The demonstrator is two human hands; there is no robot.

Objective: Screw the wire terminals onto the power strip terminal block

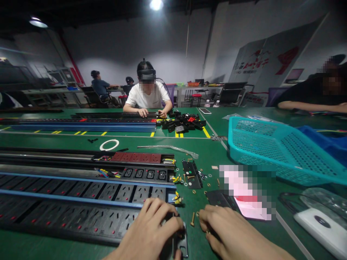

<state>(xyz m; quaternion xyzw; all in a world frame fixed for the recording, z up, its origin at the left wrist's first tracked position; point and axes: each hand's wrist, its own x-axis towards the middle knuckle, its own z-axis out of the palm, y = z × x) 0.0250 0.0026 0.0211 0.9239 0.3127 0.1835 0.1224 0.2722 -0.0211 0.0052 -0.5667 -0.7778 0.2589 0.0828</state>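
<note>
A long black power strip [89,216] with a row of sockets lies nearest me. Over its right end, my left hand [151,227] curls its fingers and thumb round a metal end bracket [185,242], whose slotted flange sticks out to the right. The hand hides the joint between bracket and strip. My right hand [225,229] is just right of it, thumb and fingers pinched together with a small brass-coloured glint between them. A brass nut [197,214] shows at its fingertips. In the gap between my hands a brass screw [192,219] lies on the green table.
Behind the front strip lie a blue-edged strip [94,190], one with black outlets [145,174] and one with red sockets [135,157]. Black brackets [192,174] sit among loose nuts. A turquoise basket [271,144] and white device [320,231] stand right. A co-worker [148,94] works opposite.
</note>
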